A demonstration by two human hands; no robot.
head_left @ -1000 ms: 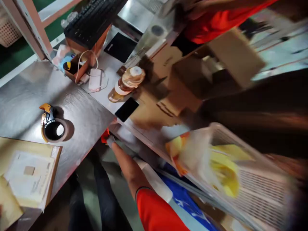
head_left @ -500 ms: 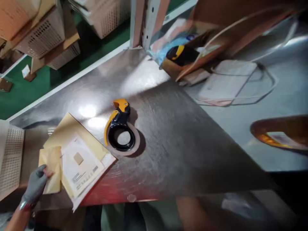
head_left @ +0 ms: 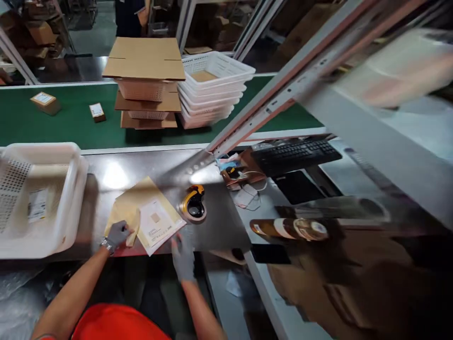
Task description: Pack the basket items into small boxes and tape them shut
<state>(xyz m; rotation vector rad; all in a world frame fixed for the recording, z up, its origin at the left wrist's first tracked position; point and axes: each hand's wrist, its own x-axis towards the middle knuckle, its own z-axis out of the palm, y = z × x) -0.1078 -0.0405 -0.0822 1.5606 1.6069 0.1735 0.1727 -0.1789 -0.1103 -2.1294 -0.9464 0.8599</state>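
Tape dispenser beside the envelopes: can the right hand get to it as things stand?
Probably yes. The right hand hangs at the table's near edge, holding nothing, and the tape dispenser lies just beyond it on bare steel table, nothing between.

Tan envelope [head_left: 141, 208] — green belt [head_left: 71, 125]

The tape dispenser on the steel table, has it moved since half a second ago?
No. The tape dispenser sits just right of the padded envelopes, the same as before; only the camera swung.
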